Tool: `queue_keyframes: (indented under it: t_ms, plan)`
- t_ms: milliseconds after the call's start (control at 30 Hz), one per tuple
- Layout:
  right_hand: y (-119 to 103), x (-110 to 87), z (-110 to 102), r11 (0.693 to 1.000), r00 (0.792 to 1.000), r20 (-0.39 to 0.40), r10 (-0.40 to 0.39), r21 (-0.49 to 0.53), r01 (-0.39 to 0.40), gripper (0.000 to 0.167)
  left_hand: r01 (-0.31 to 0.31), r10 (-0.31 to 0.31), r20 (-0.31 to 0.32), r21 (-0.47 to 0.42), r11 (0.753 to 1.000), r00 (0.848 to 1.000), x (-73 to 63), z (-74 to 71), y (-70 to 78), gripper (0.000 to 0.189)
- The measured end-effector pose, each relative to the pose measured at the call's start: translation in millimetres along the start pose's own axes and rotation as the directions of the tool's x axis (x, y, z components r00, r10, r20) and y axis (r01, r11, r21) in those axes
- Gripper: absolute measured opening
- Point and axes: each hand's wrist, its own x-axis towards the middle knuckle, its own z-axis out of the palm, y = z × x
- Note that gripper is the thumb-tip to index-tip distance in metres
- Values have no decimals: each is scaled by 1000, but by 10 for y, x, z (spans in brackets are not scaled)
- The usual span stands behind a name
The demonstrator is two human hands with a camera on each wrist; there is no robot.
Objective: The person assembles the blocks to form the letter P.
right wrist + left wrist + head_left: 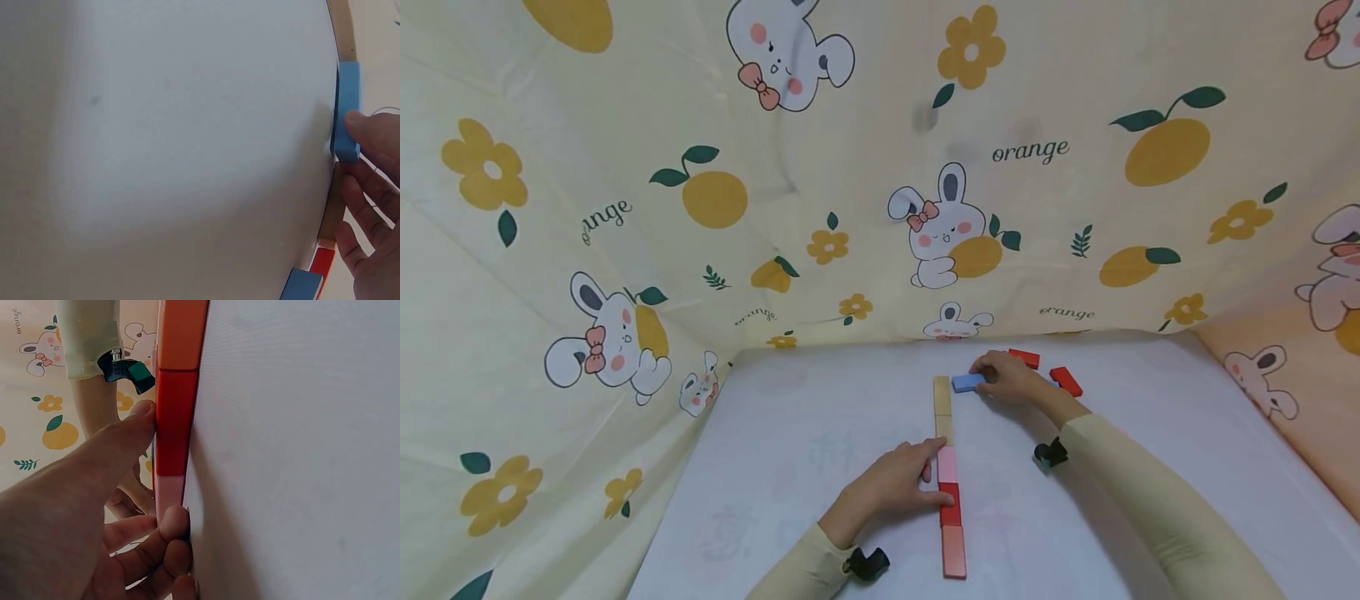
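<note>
A cream cloth [865,150] printed with rabbits [951,237] and oranges [715,200] hangs behind the white table [775,400] and at its sides.

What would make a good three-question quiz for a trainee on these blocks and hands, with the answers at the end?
1. Which hand holds the blue block near the far end of the row of blocks?

2. True or false: the left hand is clear of the row of blocks.

3. What colour is the block nearest the person in that row? A) blue B) tan C) orange-pink

Key:
1. The right hand.
2. False; the left hand touches the row.
3. C.
</note>
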Motion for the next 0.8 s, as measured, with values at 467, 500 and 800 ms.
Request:
queue_keyframes:
  t_ms: [467,500,800]
  plan:
    - [0,73,33,1000,1000,25,-4,-25,4,31,-1,1,-5,5,1000,1000,-3,-1,10,92]
    - [1,74,35,1000,1000,25,-3,-27,4,31,-1,1,-7,4,1000,1000,-3,1,8,92]
    - [6,83,28,1000,1000,24,-6,-24,6,31,-4,4,-10,-2,1000,1000,1,9,-4,91]
